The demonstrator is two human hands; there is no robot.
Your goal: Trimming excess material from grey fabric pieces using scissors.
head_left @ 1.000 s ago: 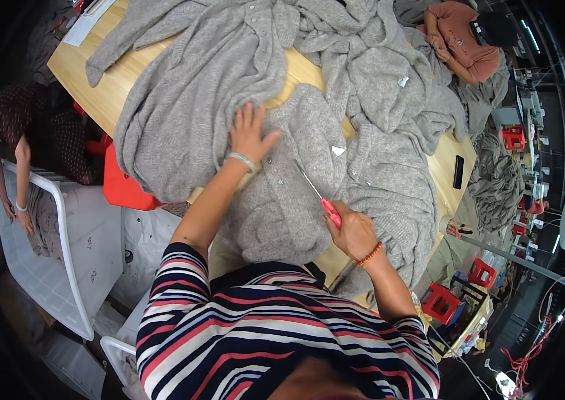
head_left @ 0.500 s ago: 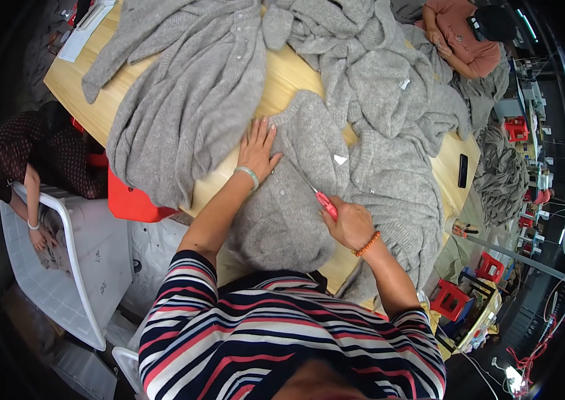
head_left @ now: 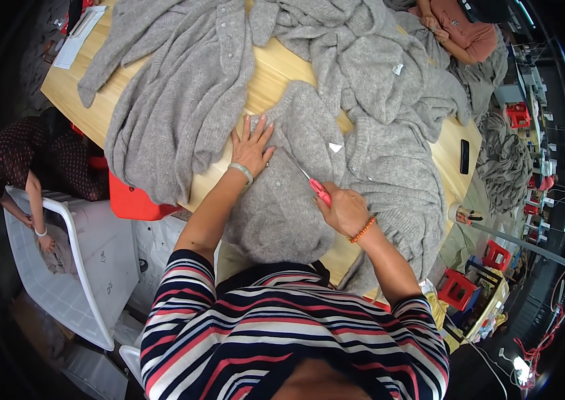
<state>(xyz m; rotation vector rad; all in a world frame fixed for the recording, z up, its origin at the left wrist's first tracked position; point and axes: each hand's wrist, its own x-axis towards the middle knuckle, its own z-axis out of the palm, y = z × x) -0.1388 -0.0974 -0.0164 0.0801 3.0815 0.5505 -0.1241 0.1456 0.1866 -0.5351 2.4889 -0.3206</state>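
Observation:
A grey knitted sweater [head_left: 296, 200] lies spread in front of me on the wooden table [head_left: 289, 70]. My left hand [head_left: 253, 145] rests flat on its left side with the fingers spread. In my right hand [head_left: 348, 212] is a thin metal-shafted tool with a red handle [head_left: 320, 192]. Its shaft slants up and left over the knit, and the tip is at or close to the surface; I cannot tell whether it goes into a stitch. A small white tag [head_left: 335, 147] sits on the knit right of the shaft.
More grey sweaters, one a buttoned cardigan [head_left: 182, 100], cover the table. A black phone [head_left: 464, 157] lies near the right edge, a clipboard [head_left: 81, 33] far left. One person [head_left: 26, 150] reaches into a white bin [head_left: 99, 267]; another [head_left: 459, 30] sits far right. A red stool [head_left: 137, 200] stands left.
The view has shifted slightly. Both hands keep their places on the sweater, the left one flat, the right one still gripping the red-handled tool. The person at the bin has moved their hands a little.

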